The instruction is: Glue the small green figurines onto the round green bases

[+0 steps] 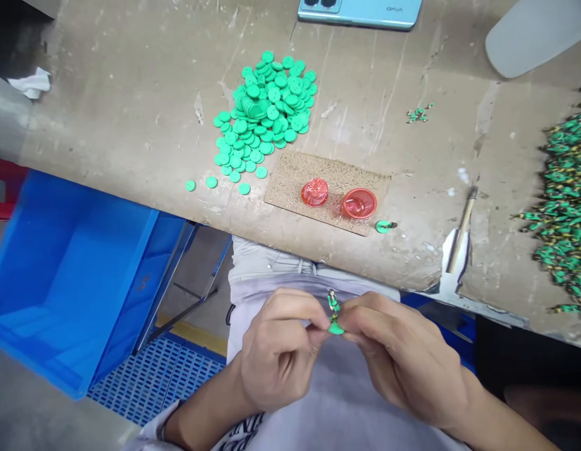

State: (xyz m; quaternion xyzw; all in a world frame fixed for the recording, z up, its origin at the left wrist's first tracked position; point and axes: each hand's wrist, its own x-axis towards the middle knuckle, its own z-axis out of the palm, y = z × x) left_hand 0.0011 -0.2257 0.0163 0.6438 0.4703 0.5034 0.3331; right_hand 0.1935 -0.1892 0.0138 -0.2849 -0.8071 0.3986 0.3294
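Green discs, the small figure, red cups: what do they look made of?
The green discs look like moulded plastic: matte, even colour, uniform shape. The small figure seems to be painted plastic, with a green base like the discs, though it is too small to be sure. The red cups look like glossy, translucent plastic, since light shows through them.

The left hand (276, 354) and right hand (403, 357) sit just below the workbench (130, 106), fingertips pinched close together, forearms angled inward.
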